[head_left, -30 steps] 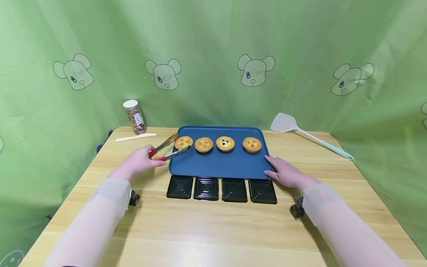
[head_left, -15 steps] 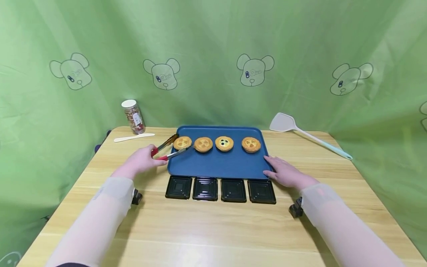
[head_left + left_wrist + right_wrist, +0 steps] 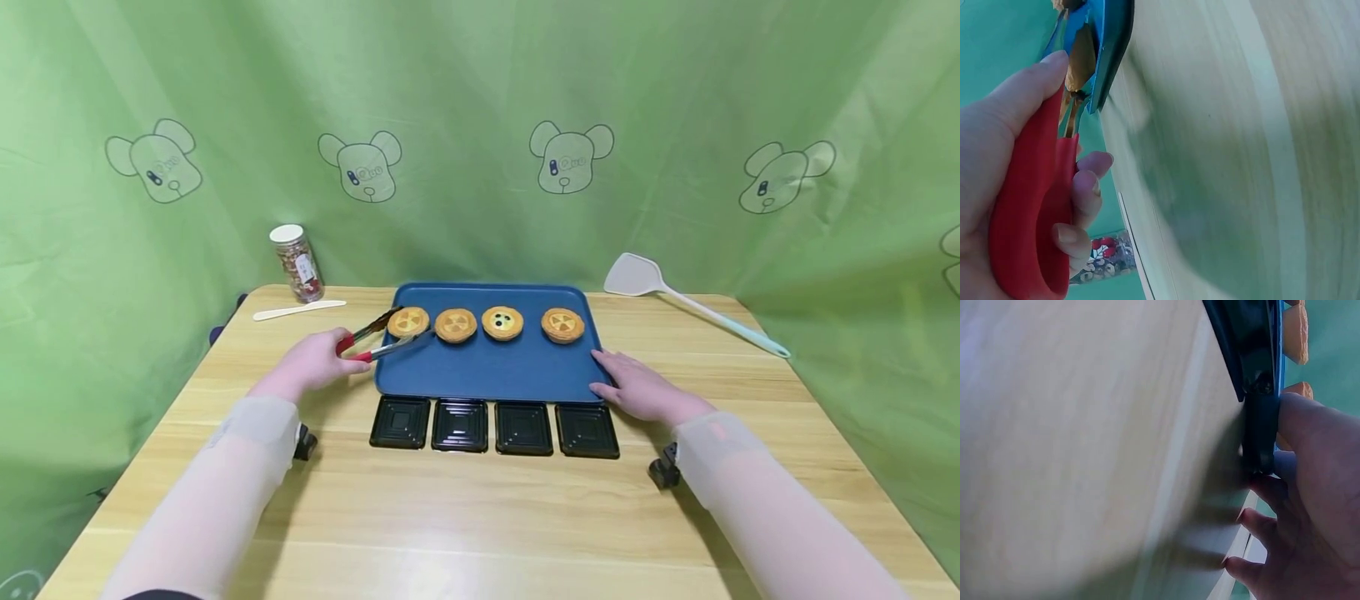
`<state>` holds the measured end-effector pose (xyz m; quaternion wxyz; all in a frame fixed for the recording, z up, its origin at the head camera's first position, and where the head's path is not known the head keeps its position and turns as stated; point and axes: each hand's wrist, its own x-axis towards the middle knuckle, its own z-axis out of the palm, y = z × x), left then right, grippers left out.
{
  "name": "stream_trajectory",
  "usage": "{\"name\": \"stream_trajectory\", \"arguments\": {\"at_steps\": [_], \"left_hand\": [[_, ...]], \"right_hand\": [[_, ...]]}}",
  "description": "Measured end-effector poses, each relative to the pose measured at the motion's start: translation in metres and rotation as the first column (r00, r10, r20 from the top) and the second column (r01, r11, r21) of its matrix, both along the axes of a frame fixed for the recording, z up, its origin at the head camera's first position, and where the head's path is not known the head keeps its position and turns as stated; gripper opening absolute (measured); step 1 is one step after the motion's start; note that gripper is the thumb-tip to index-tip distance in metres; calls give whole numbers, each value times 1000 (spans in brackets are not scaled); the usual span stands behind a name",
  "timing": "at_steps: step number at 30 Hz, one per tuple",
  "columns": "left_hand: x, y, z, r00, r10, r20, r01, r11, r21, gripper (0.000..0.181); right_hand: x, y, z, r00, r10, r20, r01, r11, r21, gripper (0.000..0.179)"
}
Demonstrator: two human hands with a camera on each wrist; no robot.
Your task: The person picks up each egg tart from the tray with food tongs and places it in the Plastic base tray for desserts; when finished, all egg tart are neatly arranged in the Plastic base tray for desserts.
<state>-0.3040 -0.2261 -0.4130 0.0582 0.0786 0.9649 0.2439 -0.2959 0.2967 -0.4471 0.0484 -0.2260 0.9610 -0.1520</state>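
Note:
My left hand (image 3: 313, 362) grips a pair of metal tongs (image 3: 408, 340) by their red handles (image 3: 1029, 200). The tongs' two arms are spread either side of the leftmost pie (image 3: 409, 322), above the left side of a blue tray (image 3: 487, 377). Three more small round pies sit in a row on the tray, one with dark dots on top (image 3: 502, 322). My right hand (image 3: 637, 386) rests at the tray's right front corner. In the right wrist view its thumb (image 3: 1310, 415) lies over the rim, and the other fingers spread down to the table.
Several square black containers (image 3: 460, 425) line up along the tray's front edge. A lidded jar (image 3: 298, 265) and a white knife (image 3: 300, 310) are at the back left. A spatula (image 3: 697, 305) lies at the back right, before the green curtain (image 3: 465, 75).
The tongs have slid slightly right, and their far arm has come nearer the leftmost pie. My right hand stays at the tray corner. The head view has shifted a little.

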Motion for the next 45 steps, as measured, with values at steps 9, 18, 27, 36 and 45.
{"name": "stream_trajectory", "arguments": {"at_steps": [9,18,27,36,45], "left_hand": [[0,-3,4,999,-10,-30,8,998,-56,70],[8,-8,9,999,2,-40,-4,999,-46,70],[17,-19,19,998,-47,-52,46,999,-8,69],[27,-26,31,989,-140,-52,141,990,15,63],[42,-31,41,977,-213,19,212,977,34,63]], "right_hand": [[2,-2,3,1000,4,-9,-4,1000,9,69],[1,-1,1,1000,-6,20,6,1000,25,69],[-1,0,-1,1000,11,4,-11,1000,13,72],[2,-4,3,1000,-12,10,11,1000,23,67],[1,-3,4,999,-21,32,19,999,48,68]]}}
